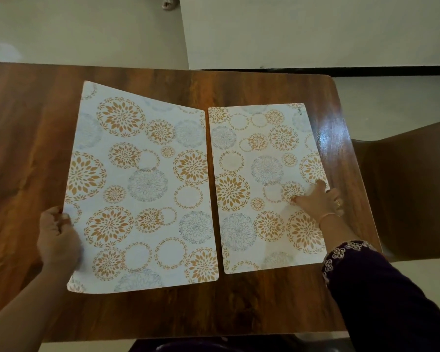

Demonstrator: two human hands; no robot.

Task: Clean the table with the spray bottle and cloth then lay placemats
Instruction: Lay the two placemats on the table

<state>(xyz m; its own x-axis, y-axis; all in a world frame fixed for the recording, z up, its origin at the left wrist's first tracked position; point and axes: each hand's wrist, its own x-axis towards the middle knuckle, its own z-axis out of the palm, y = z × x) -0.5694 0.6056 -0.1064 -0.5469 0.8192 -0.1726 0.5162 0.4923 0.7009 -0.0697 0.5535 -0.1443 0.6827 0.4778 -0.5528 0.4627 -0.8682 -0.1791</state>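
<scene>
At the left, the left hand (57,240) grips the left edge of the left placemat (142,189), with the thumb on its top face and the fingers curled under the edge. This mat is white with orange and grey-blue flower circles. It sits on the middle-left of the brown wooden table (23,148), and its left side looks raised a little off the wood, though this is hard to tell for sure.

Just beside it, across a thin strip of bare wood, the right placemat (262,179) with the same print lies flat on the table, reaching close to the right edge.

The right hand (318,201) rests on this mat near its right edge, fingers spread and straight, pressing down and holding nothing. It wears a ring (337,204) and a thin bangle (327,216), and the arm has a dark embroidered sleeve (381,288).

Right of the table stands a dark brown chair (404,194).
</scene>
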